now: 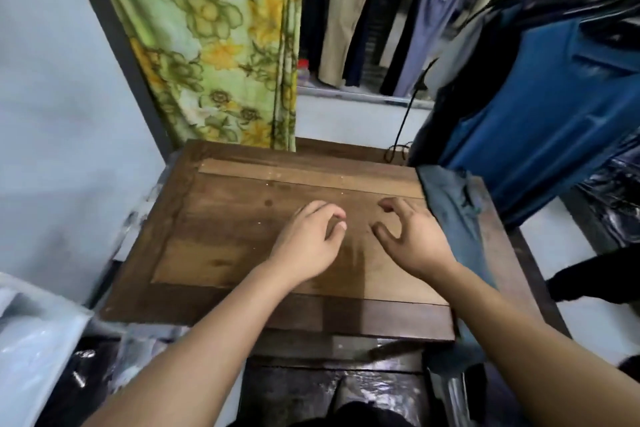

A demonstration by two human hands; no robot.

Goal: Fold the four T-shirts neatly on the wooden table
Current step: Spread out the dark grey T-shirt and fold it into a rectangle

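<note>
Both hands hovering empty, fingers curled loosely: left hand (306, 243), right hand (412, 243). Blue-grey shirt (450, 204) lying just right of the right hand, running lengthwise front-to-back; right hand nearer.

A floral green curtain (221, 42) hangs left of hung trousers (349, 10) (beige, blue, dark).
</note>
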